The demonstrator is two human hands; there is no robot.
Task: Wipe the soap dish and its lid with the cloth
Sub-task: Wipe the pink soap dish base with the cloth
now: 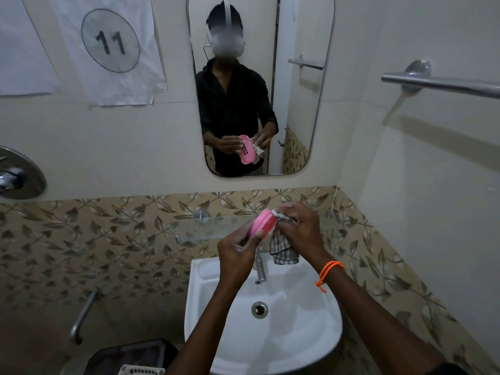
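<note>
Far left I see a round metal valve plate (19,173) on the wall, and above it a paper sheet (112,47) marked 11. Low on the left a metal pipe (82,316) slants down the leaf-patterned tiles (81,239), with a dark basket (130,357) at the near edge.

My left hand (236,253) is raised over the far side of the sink (216,320), forearm coming up from the near edge. Its fingers and thumb are curled round the pink dish (261,223), gripping it by the lower end, tilted on edge. In the mirror (259,85) I can see the dish's slotted face turned away from me; I cannot tell whether the lid is on it.

The sink holds nothing that I can see beyond its drain (259,309); the tap (260,266) stands at its far rim, just below my hands. A glass shelf (205,228) runs along the tiles behind the dish.

My right hand (300,226) comes in from the near right, with an orange band (328,272) on the wrist. Its fingers are bunched tight on the checked cloth (284,250), pressing it to the right side of the dish, while the loose end hangs down above the tap.

Far right, a towel bar (443,83) is fixed to the side wall.
</note>
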